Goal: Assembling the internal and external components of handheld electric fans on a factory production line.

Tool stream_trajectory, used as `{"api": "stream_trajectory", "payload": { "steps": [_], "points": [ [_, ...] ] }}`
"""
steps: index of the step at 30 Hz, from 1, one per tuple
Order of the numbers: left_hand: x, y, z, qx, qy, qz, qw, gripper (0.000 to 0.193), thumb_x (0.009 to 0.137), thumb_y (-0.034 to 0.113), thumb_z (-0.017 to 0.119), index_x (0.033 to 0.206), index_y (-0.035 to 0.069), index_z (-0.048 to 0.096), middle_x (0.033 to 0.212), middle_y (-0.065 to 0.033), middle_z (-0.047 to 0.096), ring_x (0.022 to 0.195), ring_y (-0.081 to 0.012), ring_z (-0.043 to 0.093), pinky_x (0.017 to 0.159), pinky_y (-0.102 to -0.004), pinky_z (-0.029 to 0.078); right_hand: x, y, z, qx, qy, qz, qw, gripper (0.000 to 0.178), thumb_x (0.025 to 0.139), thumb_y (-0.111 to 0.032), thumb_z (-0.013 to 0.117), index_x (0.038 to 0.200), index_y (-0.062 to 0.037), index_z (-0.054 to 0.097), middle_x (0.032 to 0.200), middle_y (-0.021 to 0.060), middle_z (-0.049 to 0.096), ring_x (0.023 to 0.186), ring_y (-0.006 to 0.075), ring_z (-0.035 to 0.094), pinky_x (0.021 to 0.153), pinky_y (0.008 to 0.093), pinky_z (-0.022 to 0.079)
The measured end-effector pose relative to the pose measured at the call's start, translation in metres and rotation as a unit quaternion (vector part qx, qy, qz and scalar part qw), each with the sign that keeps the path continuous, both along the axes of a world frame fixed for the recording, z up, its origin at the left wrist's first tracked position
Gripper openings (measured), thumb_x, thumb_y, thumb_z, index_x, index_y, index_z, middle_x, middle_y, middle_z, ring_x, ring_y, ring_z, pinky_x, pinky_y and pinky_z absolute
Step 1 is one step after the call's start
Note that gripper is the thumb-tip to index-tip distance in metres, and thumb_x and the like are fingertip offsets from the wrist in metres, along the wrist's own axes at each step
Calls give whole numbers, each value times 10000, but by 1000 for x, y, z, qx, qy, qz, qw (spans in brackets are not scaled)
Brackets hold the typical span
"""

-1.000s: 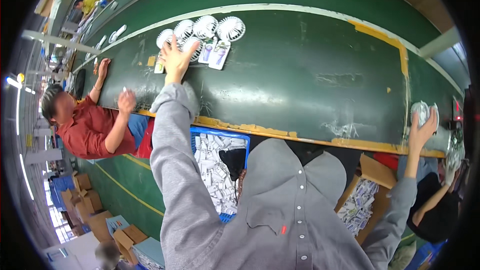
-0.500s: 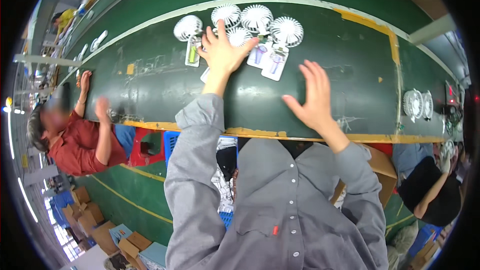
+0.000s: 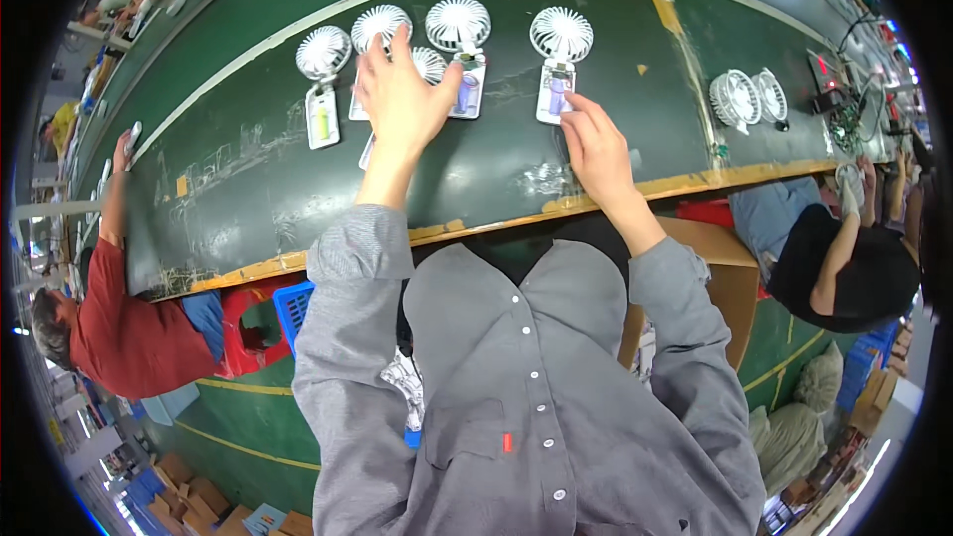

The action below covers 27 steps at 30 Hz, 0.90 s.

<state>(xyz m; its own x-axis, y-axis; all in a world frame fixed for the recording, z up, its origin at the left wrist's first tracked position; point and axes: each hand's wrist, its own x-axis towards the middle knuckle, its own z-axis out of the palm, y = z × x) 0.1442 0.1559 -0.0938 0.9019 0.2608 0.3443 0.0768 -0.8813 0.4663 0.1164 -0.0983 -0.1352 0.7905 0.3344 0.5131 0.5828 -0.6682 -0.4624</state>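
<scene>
Across a dark green tabletop [image 3: 476,169], four white handheld fans [image 3: 323,52] are grouped left of centre, their round slatted heads pointed away from the wearer. In the leftmost fan's flat handle, a yellow-green strip can be seen. Over this group the left hand [image 3: 407,104] is held with its fingers spread, and parts of the fans are hidden by it; whether any is touched cannot be told.

To the right, apart from the group, a single handheld fan [image 3: 561,35] is laid flat, with a purple insert shown in its white handle. The lower right corner of that handle is met by the fingers of the right hand [image 3: 601,154], which are bent and close together; whether the handle is pinched cannot be told.

Farther right, two round white fan heads [image 3: 735,101] are placed side by side. Below the tabletop's near edge, a blue plastic crate [image 3: 291,310] and a cardboard box [image 3: 735,308] are partly covered by the wearer's grey sleeves [image 3: 352,337]. At the far left, a person in a red shirt [image 3: 139,337] is seen.
</scene>
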Motion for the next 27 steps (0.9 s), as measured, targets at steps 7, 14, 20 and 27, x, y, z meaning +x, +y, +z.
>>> {"api": "stream_trajectory", "payload": {
  "steps": [7,14,20,27],
  "points": [
    [2,-57,14,3,-40,-250,968,570,754,11,561,1316,82,500,1331,-149,511,1266,-331,460,1087,-519,324,9,13,22,-122,41,-111,986,596,675,-397,821,1120,-69,599,1105,97,580,1031,307,567,864,410,487],
    [0,-46,42,-262,-22,-269,927,464,786,-32,535,1245,24,575,1197,-137,651,1118,-242,617,951,-354,471,26,-40,12,93,1,-106,990,173,844,-157,688,956,-34,641,995,141,664,914,312,642,790,390,516],
    [7,-59,31,-303,-56,-239,921,430,798,-42,514,1221,5,580,1159,-138,661,1084,-236,633,927,-354,500,32,12,10,-87,-21,-75,993,545,761,-340,771,1183,-55,578,1193,133,543,1097,318,534,904,411,487],
    [-27,-45,45,-401,-70,-230,884,385,822,-54,504,1195,-9,585,1129,-111,656,1048,-193,632,906,-319,503,61,-16,7,110,30,-163,980,238,797,-154,624,991,-22,665,921,166,690,764,317,679,726,413,547]
  ]
}}
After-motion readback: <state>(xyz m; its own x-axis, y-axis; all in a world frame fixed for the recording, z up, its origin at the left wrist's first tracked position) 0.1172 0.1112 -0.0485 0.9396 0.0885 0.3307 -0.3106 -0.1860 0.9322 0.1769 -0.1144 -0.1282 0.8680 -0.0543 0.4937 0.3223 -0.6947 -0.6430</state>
